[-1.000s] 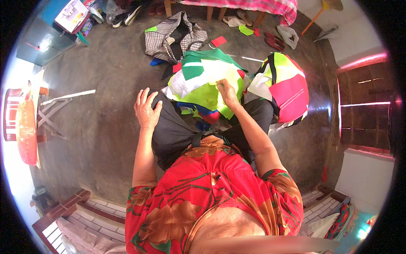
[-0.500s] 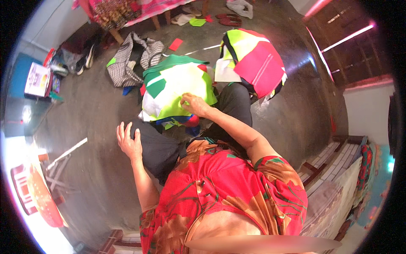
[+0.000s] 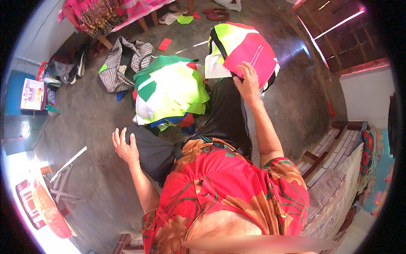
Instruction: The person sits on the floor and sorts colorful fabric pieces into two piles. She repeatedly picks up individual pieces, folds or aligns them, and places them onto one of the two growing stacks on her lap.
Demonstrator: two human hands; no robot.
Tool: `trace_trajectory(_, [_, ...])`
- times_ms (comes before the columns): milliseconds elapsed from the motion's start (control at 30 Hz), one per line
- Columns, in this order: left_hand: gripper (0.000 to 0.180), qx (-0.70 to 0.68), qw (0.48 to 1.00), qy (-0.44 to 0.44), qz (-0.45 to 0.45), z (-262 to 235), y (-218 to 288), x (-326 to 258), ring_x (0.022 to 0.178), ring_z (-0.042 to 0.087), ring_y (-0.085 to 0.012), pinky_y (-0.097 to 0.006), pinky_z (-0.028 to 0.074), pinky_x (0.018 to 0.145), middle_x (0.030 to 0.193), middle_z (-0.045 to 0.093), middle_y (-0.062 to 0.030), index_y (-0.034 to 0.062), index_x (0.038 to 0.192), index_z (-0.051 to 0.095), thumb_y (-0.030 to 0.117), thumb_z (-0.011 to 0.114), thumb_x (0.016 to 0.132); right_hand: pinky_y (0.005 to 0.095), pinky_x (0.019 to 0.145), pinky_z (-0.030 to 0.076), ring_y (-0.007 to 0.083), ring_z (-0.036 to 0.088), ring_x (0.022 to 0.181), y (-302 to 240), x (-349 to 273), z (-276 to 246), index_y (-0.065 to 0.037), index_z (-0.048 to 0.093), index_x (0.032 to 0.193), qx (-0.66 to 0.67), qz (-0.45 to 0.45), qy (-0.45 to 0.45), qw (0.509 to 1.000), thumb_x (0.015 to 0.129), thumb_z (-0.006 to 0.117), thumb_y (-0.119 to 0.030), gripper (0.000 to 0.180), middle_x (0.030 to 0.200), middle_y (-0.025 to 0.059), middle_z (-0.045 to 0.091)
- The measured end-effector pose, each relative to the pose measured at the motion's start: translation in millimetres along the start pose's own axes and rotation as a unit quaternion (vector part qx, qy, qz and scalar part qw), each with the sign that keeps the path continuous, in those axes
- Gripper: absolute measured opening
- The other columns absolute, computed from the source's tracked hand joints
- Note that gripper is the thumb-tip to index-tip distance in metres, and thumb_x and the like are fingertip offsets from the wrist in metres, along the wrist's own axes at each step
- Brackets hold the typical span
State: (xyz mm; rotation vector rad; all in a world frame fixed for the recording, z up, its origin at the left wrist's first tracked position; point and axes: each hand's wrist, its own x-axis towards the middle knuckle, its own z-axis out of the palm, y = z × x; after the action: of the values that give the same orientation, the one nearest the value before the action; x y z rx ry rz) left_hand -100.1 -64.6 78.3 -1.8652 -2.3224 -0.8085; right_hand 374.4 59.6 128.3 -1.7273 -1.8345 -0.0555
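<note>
Between my knees lies a pile of fabric pieces (image 3: 177, 91), mostly bright yellow, with green, white, blue and red ones among them. A second pile of fabric (image 3: 253, 57), red-pink and yellow with black and white edges, sits to its right beside my right knee. My right hand (image 3: 249, 86) reaches up to the near edge of this right pile, fingers spread, nothing visible in them. Whether the fingertips touch the cloth I cannot tell. My left hand (image 3: 125, 147) is by my left knee, fingers apart and holding nothing.
A checkered grey cloth bag (image 3: 116, 72) slumps left of the yellow pile, with a red scrap (image 3: 164, 44) beyond it. Shoes (image 3: 80, 65) and a white box (image 3: 32, 94) stand far left. A red chair (image 3: 53, 207) is at lower left, a slatted bench (image 3: 327, 154) at right.
My right hand has left the yellow pile and moved right to the red-pink pile, its fingers opening out. My left hand stays by the left knee. The view has shifted slightly.
</note>
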Motion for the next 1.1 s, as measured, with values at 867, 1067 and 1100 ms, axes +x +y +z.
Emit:
trace_trajectory(867, [0.04, -0.011, 0.999, 0.003, -0.034, -3.8, 1.9, -0.5, 0.13, 0.039, -0.0278, -0.047, 0.035, 0.102, 0.135, 0.05, -0.0026, 0.0199, 0.113, 0.064, 0.026, 0.071, 0.075, 0.0211, 0.075, 0.044, 0.0055, 0.054, 0.084, -30.5, 57.3, -30.4, -0.001, 0.064, 0.105, 0.464, 0.195, 0.054, 0.862, 0.095, 0.057, -0.027, 0.029, 0.092, -0.0024, 0.062])
trace_trajectory(1067, [0.04, -0.014, 0.999, 0.008, -0.028, -3.3, 0.8, 0.3, 0.129, 0.04, -0.0283, -0.047, 0.035, 0.101, 0.134, 0.05, -0.0032, 0.0195, 0.113, 0.063, 0.026, 0.072, 0.075, 0.0281, 0.074, 0.052, 0.0123, 0.063, 0.082, -102.8, 94.6, 17.1, -0.006, 0.062, 0.105, 0.723, 0.22, -0.008, 0.655, 0.095, 0.056, -0.025, 0.022, 0.094, 0.0022, 0.067])
trace_trajectory(1100, [0.04, -0.014, 1.0, 0.008, -0.026, -2.3, -0.4, 0.1, 0.129, 0.04, -0.0283, -0.047, 0.035, 0.1, 0.134, 0.05, -0.0033, 0.0194, 0.113, 0.063, 0.026, 0.072, 0.075, 0.0305, 0.076, 0.054, 0.0152, 0.065, 0.084, -109.3, 101.2, 30.5, -0.006, 0.061, 0.106, 0.746, 0.21, 0.008, 0.632, 0.095, 0.055, -0.023, 0.021, 0.096, 0.0039, 0.067])
